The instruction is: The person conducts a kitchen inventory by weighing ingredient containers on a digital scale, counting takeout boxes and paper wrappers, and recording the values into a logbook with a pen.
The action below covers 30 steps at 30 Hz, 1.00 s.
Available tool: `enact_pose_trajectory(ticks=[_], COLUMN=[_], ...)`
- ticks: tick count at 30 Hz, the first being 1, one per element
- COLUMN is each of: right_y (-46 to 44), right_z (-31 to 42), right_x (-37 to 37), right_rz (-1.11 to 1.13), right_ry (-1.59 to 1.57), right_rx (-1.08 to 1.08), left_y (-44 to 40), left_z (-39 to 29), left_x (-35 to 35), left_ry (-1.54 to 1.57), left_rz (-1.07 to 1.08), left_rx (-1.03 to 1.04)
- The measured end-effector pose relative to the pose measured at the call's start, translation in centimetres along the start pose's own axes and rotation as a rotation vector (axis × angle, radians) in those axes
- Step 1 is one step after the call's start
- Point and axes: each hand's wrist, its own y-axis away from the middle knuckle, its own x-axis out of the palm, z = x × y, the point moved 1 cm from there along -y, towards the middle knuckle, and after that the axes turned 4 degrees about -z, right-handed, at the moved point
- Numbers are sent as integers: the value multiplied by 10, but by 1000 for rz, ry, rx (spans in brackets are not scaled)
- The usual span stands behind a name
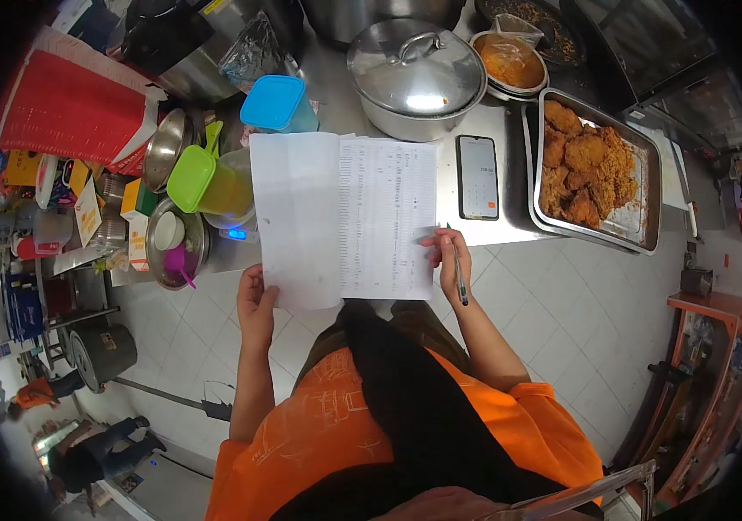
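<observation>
Printed sheets of paper (388, 217) lie open over the front edge of the steel counter (510, 227), the left page blank and the right one covered in rows of text. My left hand (256, 300) grips the lower left edge of the papers, thumb on top. At the right edge is my right hand (448, 252), its fingers closed around a pen (460, 280) that points down toward me. A phone (477, 177) with a calculator on its screen lies to the right of the papers.
A metal tray (646, 191) of fried chicken stands at the right. Behind the papers are a lidded pot (419, 74) and a blue-lidded container (274, 104). Green containers (193, 180) and metal bowls (178, 243) sit at left. Two people (97, 447) are in the lower left background.
</observation>
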Motion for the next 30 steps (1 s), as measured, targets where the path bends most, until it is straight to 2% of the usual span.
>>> enact_pose_trajectory(ticks=[2,4,6,8,9,11,15,18,19,22,25,28,30], right_y=[2,2,3,2,2,2,0,2,3,-2,-5,-6,-7], right_z=[4,4,3,3,5,-3,-23,-13,-4,-24,-27,-29,-32], right_x=[4,4,7,5,4,-1,-14,-6,-7,-7,-5,-5,-6], right_rz=[-20,-21,-22,-14,-8,-43,6,19,58,53,57,48,47], right_ry=[-51,-65,-85,-115,-136,-21,113,42,48,130,138,133,160], right_rx=[21,34,40,35,92,43,-8,48,145,37,1,26,-15], left_y=[4,15,21,41,42,40,19,12,12,14,19,33,44], left_z=[-2,14,-15,-5,-5,-11,3,-9,-7,-10,-23,-27,-24], left_x=[12,32,82,105,107,104,72,51,47,42,53,78,92], left_ry=[-7,-333,-188,-155,-183,-232,-211,-240,-210,-215,27,79,63], left_rz=[123,406,1076,1298,1288,1261,908,769,742,800,1177,1171,1134], left_rx=[-6,130,287,39,-8,-108,-158,-91,-116,-108,-4,40,-32])
